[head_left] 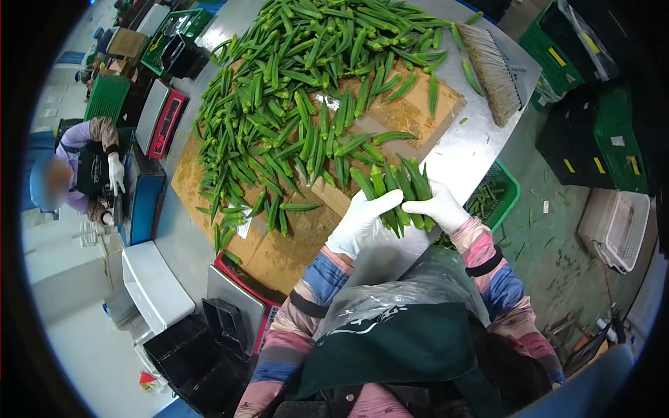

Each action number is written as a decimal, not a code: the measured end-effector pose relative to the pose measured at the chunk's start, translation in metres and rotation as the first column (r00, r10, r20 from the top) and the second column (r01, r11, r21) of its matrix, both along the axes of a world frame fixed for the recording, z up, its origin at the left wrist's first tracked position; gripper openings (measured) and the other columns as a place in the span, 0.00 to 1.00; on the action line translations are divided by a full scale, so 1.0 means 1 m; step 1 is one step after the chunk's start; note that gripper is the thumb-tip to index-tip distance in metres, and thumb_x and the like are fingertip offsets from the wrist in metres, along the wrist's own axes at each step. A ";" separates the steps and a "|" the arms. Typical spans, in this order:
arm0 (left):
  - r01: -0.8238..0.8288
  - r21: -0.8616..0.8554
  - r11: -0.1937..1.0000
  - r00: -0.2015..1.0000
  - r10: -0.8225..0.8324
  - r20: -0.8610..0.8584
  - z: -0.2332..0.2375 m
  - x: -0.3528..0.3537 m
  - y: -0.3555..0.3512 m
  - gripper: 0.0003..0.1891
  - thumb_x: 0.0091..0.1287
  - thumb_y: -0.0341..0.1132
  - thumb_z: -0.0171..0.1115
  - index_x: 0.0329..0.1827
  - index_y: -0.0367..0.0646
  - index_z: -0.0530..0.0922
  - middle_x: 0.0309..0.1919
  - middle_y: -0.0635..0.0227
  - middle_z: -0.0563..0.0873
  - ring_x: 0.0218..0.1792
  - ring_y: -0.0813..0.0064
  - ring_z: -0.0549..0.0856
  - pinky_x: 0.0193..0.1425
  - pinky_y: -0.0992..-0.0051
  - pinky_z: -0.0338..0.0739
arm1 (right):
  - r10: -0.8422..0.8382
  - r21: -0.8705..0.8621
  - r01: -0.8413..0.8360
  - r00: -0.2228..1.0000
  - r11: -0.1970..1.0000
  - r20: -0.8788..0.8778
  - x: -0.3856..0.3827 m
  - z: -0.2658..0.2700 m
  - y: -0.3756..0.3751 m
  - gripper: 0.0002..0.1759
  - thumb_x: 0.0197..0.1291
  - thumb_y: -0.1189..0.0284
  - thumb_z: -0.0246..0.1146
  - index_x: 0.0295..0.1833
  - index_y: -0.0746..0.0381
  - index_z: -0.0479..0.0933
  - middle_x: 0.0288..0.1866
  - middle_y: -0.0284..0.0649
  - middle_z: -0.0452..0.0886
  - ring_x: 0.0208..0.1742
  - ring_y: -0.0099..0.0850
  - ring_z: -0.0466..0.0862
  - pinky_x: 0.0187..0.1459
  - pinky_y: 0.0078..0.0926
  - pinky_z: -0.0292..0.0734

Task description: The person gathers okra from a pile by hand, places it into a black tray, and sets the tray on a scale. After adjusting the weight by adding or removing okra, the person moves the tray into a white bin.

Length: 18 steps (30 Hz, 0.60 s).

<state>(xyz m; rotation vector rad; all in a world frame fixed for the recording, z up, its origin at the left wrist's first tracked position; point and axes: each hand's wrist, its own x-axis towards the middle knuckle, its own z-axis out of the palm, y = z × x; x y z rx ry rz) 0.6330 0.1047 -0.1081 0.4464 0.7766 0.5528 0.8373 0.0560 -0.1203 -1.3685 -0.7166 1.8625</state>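
Both my hands wear white gloves and meet over the table's near edge around a bunch of okra pods (391,182). My left hand (364,217) grips the bunch from the left, its thumb lying across the pods. From the right, my right hand (440,207) closes on the same bunch, thumb toward the other thumb. The pods stand side by side, tips and stems poking out above and below my fingers. Just beyond lies a large heap of loose okra (293,90) on flattened cardboard (279,258).
A brush (491,70) lies at the table's right edge. Below it stands a green basket (514,191) with okra pieces. Red scales (261,310) (167,122), a white bin (157,289) and a black crate (198,366) are leftward. Another gloved person (90,167) works at left. Dark crates (592,139) stand right.
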 end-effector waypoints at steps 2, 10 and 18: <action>-0.077 -0.048 0.996 0.996 0.079 0.038 -0.005 -0.004 0.000 0.22 0.70 0.30 0.69 0.66 0.37 0.75 0.53 0.65 0.84 0.49 0.70 0.86 0.53 0.66 0.85 | -0.057 0.127 0.063 0.997 0.990 -0.049 -0.009 0.003 0.001 0.23 0.60 0.73 0.74 0.60 0.68 0.80 0.48 0.38 0.86 0.45 0.26 0.85 0.49 0.24 0.81; -0.120 -0.201 0.972 0.941 0.176 0.288 0.015 -0.035 -0.005 0.33 0.72 0.29 0.63 0.79 0.39 0.61 0.56 0.63 0.81 0.57 0.62 0.84 0.69 0.51 0.77 | -0.568 0.390 0.427 0.718 0.816 0.402 0.067 -0.054 0.116 0.20 0.53 0.72 0.75 0.52 0.66 0.83 0.38 0.40 0.89 0.37 0.26 0.86 0.42 0.27 0.81; -0.176 -0.230 0.957 0.936 0.235 0.262 0.008 -0.048 -0.004 0.33 0.73 0.32 0.64 0.79 0.44 0.62 0.57 0.64 0.81 0.59 0.62 0.83 0.68 0.51 0.78 | -0.294 0.265 0.146 0.241 0.953 0.925 0.082 -0.097 0.200 0.28 0.46 0.64 0.77 0.53 0.66 0.81 0.45 0.53 0.88 0.50 0.49 0.89 0.55 0.42 0.83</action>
